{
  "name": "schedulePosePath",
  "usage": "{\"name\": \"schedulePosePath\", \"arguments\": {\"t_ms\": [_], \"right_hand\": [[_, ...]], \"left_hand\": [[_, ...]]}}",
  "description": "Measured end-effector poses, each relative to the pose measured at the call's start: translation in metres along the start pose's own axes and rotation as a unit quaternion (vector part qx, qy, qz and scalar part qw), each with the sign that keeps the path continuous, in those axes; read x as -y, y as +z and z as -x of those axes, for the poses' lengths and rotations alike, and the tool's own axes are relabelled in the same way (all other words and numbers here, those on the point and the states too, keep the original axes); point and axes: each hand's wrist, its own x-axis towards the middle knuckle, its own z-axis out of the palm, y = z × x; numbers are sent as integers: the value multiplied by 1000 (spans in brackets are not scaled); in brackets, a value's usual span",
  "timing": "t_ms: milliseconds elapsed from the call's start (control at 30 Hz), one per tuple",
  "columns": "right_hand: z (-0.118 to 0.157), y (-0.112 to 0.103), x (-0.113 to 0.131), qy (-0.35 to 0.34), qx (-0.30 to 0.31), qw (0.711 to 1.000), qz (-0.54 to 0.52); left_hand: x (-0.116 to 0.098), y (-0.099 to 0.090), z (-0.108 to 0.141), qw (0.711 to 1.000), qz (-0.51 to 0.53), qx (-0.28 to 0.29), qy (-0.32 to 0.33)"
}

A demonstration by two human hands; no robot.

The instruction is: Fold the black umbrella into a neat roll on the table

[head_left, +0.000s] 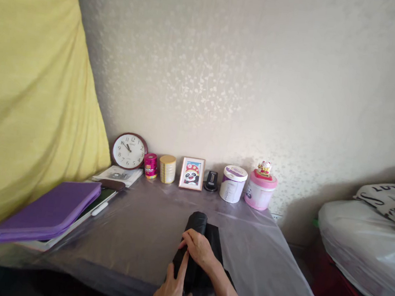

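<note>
Lying on the near part of the table (130, 235), right of its middle: one black roll (197, 220), plain, far end rounded, with a loose black flap (213, 239) along its right side. Right hand (200, 249): laid across the roll, fingers bent over it and close together. Left hand (171, 291): nearer the viewer, on the roll's near part, forefinger stretched forward to the right hand, thumb set apart from it. Whether either set of fingers grips or only presses, cannot tell.

Table: grey top under clear plastic sheeting.

Back row, left to right: one round clock (129, 151), brown rim, leaning at the wall (207, 63); one magenta can (150, 166); one yellow tin (167, 170); one frame (191, 174), panda picture, upright; one small black stand (211, 181); one white tub (233, 185), purple markings; one pink tub (258, 194), bearing a cat figurine (264, 168).

Left side: one purple folder (45, 211), resting on a board (88, 214); one white marker (99, 209) at the board's edge; one brown case (112, 185); printed paper (118, 175) below the clock. Beyond: yellow cloth (34, 82), hanging.
</note>
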Motion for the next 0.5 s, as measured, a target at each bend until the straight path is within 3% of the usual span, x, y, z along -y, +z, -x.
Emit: {"name": "schedulePosePath", "arguments": {"t_ms": [267,500], "right_hand": [[7,0,3,-15,-14,1000,1],[26,-2,-1,-161,-40,984,70]], "left_hand": [[-2,10,-7,999,-18,-19,-42],[3,23,-15,999,-16,-9,-48]]}}
